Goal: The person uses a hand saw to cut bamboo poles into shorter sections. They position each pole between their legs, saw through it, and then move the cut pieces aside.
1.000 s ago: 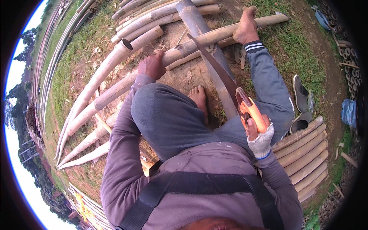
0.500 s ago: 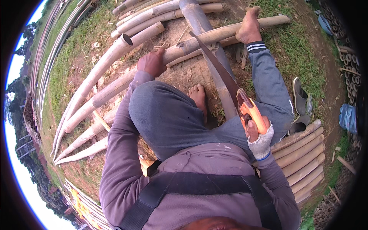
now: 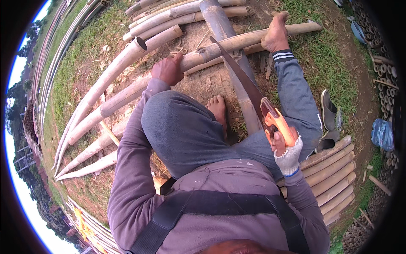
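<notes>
A long bamboo pole (image 3: 126, 94) runs from the lower left up to the right, lying across a thick grey pole (image 3: 237, 80). My bare left hand (image 3: 168, 70) is closed round it, left of the crossing. In a white glove with bare fingertips, my right hand (image 3: 286, 150) grips the orange handle of a handsaw (image 3: 245, 78). The saw's dark blade slants up to the left, its far end against the bamboo near the crossing. My bare foot (image 3: 275, 31) presses on the bamboo to the right of the blade.
More bamboo poles (image 3: 110, 78) lie at the left, others (image 3: 186, 19) at the top. A slatted bamboo seat (image 3: 325, 178) is at the lower right, beside dark shoes (image 3: 329, 111). Farther right are a blue plastic bottle (image 3: 382, 134) and stacked cut bamboo (image 3: 385, 91).
The saw and both hands hold almost the same place. The whole view has shifted slightly.
</notes>
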Action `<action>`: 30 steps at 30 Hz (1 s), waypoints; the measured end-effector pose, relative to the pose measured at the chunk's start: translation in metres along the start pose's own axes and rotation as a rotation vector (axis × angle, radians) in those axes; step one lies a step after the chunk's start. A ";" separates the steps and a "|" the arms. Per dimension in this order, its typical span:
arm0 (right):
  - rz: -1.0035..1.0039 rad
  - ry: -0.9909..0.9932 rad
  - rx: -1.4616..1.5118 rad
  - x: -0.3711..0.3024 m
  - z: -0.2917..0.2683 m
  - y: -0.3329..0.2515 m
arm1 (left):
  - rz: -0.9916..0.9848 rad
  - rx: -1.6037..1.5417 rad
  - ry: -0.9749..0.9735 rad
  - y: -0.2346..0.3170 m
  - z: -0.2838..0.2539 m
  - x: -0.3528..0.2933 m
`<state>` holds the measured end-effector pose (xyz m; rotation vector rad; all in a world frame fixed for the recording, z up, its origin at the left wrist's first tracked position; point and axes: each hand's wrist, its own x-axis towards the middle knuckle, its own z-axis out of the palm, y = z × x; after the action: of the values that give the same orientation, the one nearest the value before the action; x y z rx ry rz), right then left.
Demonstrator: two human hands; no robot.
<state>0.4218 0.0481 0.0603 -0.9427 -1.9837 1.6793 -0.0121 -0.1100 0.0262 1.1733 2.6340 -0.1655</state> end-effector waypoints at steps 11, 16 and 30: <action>-0.281 0.152 -0.246 0.170 0.100 0.009 | -0.003 -0.014 -0.023 0.019 -0.011 0.000; -0.008 0.002 -0.031 0.001 0.001 -0.002 | -0.026 -0.021 -0.019 0.005 -0.004 -0.002; -0.200 0.078 -0.144 0.084 0.052 -0.009 | -0.042 -0.013 -0.057 0.013 -0.013 0.003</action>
<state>0.3257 0.0692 0.0462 -0.8134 -2.0922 1.3877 -0.0064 -0.0965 0.0378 1.0930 2.6079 -0.1865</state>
